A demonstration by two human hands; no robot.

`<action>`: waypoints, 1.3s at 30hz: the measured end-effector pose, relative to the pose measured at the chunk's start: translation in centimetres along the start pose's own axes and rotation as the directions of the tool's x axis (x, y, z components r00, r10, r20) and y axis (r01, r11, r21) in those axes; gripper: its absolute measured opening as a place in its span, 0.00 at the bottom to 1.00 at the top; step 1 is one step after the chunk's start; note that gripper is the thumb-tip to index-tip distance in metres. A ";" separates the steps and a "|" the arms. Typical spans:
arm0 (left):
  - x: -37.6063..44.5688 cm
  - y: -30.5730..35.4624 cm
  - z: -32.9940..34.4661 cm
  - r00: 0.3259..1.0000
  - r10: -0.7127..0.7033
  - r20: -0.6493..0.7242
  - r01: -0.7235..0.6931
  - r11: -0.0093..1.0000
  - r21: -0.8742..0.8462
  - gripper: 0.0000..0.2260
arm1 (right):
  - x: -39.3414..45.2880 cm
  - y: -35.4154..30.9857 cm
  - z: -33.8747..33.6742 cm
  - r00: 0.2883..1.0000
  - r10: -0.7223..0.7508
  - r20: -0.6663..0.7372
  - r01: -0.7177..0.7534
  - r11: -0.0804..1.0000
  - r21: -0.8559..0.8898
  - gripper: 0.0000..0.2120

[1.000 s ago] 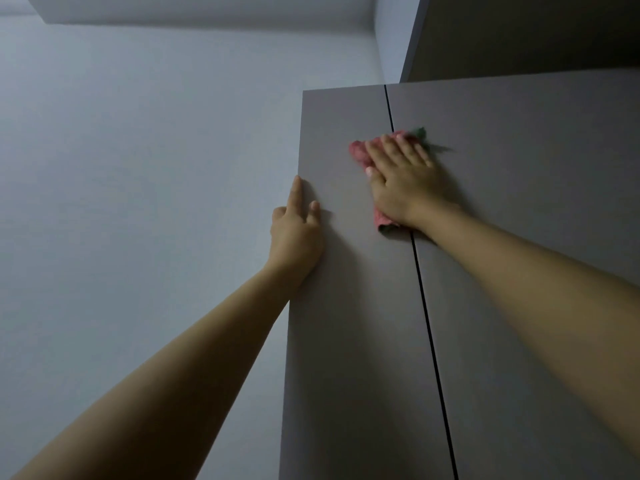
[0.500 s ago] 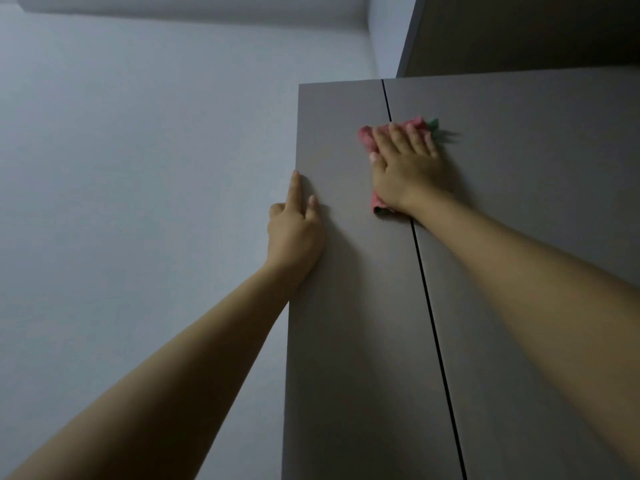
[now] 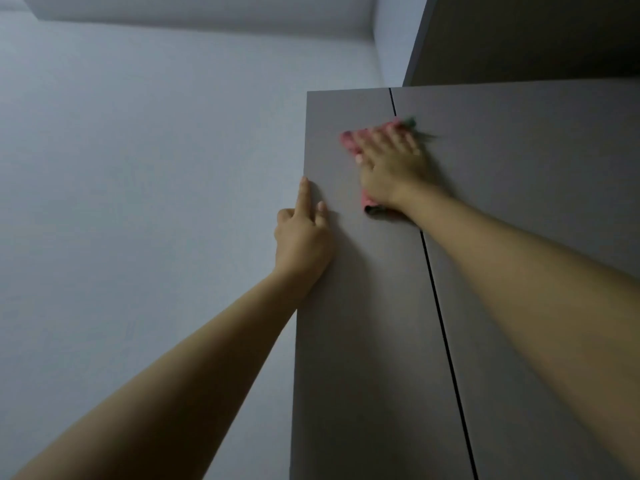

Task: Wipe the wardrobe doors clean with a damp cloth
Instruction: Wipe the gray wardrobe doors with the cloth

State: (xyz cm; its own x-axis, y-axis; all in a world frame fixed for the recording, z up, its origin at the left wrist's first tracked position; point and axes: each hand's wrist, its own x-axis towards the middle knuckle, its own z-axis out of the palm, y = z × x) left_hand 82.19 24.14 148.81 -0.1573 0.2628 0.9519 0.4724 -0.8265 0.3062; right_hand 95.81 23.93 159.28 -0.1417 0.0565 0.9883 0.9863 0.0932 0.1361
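Leftward goes the right hand since half a second ago, dragging the crumpled pink cloth with a green edge off the seam and onto the left grey matte wardrobe door; its outline is smeared by the motion. A second ago it sat lower and straddled the dark seam between the two doors; the left hand has not shifted in that time.

The cloth lies flat against the door front, trapped under the right palm. Pink folds stick out beyond the fingertips at the upper left, a green fringe shows at the upper right just across the seam, and a pink and dark tail pokes out below the heel of the hand near the wrist. The hand covers the cloth's middle entirely.

The right hand is spread, fingers straight and slightly fanned, pressing the cloth onto the panel near the top of the doors. Blur hides the finer lie of the fingertips.

The left hand rests on the outer left edge of the same door, well below the cloth. Its forefinger points straight up along the panel, another finger lies beside it, and the remaining fingers bend round the door's edge.

The right grey wardrobe door fills the right side, and a pale bluish wall stretches away to the left.
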 end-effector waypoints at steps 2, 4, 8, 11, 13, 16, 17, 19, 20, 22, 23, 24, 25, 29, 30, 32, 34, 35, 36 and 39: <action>0.0 0.0 -0.1 1.000 0.007 -0.002 -0.007 1.000 -0.012 0.23 | -2.6 -1.2 0.1 0.987 -0.163 -0.004 0.163 0.987 0.000 0.24; 0.0 0.0 0.0 1.000 0.010 0.002 -0.010 1.000 -0.018 0.23 | -5.1 0.3 0.1 0.965 -0.262 -0.015 0.262 0.965 -0.009 0.24; 0.1 -0.1 0.2 1.000 0.015 -0.011 -0.014 1.000 0.017 0.23 | -3.6 5.3 -0.6 0.998 -0.066 -0.009 0.065 0.996 -0.059 0.25; 0.0 -0.1 0.2 0.999 0.027 -0.020 -0.026 0.998 0.057 0.23 | -2.2 4.4 -0.2 0.990 0.137 -0.042 -0.139 0.990 -0.029 0.25; -0.2 -0.1 0.1 0.999 0.046 -0.026 -0.043 0.996 0.080 0.24 | -4.0 2.7 0.3 0.995 0.078 -0.065 -0.078 0.997 -0.009 0.26; -0.4 0.0 0.2 0.998 0.052 -0.038 -0.047 0.992 0.117 0.24 | -9.4 2.3 0.3 0.983 -0.175 -0.048 0.175 0.985 -0.004 0.31; -0.5 0.1 0.3 0.998 0.048 -0.045 -0.041 0.988 0.147 0.24 | -10.3 3.2 0.1 0.976 -0.215 -0.038 0.215 0.977 -0.009 0.31; -0.8 0.1 0.5 0.995 0.066 -0.081 -0.044 0.968 0.246 0.25 | -9.5 6.2 -0.4 0.983 -0.171 -0.072 0.169 0.985 -0.032 0.32; -1.1 0.1 0.6 0.990 0.104 -0.097 -0.069 0.948 0.311 0.24 | -8.3 8.2 -0.7 0.994 -0.080 -0.074 0.077 0.996 -0.043 0.30; -1.4 0.1 0.8 0.972 0.221 -0.079 -0.166 0.885 0.435 0.24 | -5.9 11.0 -1.1 0.987 0.152 -0.044 -0.154 0.987 -0.045 0.25; -1.4 0.2 0.8 0.961 0.273 -0.046 -0.217 0.847 0.486 0.23 | -5.2 11.3 -1.0 0.972 0.229 -0.046 -0.231 0.972 -0.032 0.25; -1.5 0.2 0.8 0.950 0.311 -0.008 -0.259 0.806 0.531 0.23 | -5.0 10.9 -0.9 0.965 0.257 -0.057 -0.259 0.966 -0.022 0.25; -1.5 0.2 0.8 0.942 0.335 0.026 -0.289 0.767 0.572 0.23 | -5.2 10.0 -0.7 0.969 0.238 -0.067 -0.240 0.971 -0.014 0.25; -1.3 0.5 1.0 0.918 0.392 0.060 -0.331 0.675 0.659 0.26 | -10.5 6.5 -0.1 0.975 -0.217 -0.053 0.217 0.976 -0.002 0.30; -1.3 0.9 1.2 0.917 0.398 0.031 -0.312 0.665 0.678 0.25 | -11.7 7.1 -0.3 0.954 -0.299 -0.036 0.299 0.954 -0.003 0.30; -1.2 2.4 1.9 0.925 0.379 -0.024 -0.250 0.656 0.712 0.22 | -11.1 11.0 -1.0 0.950 -0.311 -0.034 0.310 0.950 -0.027 0.28; -1.1 4.3 3.1 0.940 0.338 -0.040 -0.215 0.682 0.699 0.19 | -8.2 16.1 -1.6 0.991 -0.125 -0.049 0.123 0.991 -0.049 0.25; -1.0 5.0 4.0 0.945 0.326 -0.027 -0.220 0.695 0.684 0.18 | -6.7 18.2 -2.0 0.999 0.005 -0.036 -0.007 0.999 -0.046 0.24; -1.0 5.8 5.1 0.946 0.324 -0.009 -0.234 0.701 0.674 0.18 | -5.7 19.7 -2.4 0.993 0.112 -0.027 -0.113 0.993 -0.033 0.24; -1.5 7.4 8.8 0.943 0.330 0.027 -0.268 0.714 0.646 0.20 | -5.9 19.6 -2.5 0.990 0.129 -0.065 -0.130 0.991 -0.018 0.25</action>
State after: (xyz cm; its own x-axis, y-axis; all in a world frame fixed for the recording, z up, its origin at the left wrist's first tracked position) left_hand 93.61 21.99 149.67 0.0306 -0.0119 0.9995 0.9401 -0.3392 -0.0329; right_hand 116.14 22.95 156.30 -0.0079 0.0036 1.0000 0.9977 0.0674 0.0076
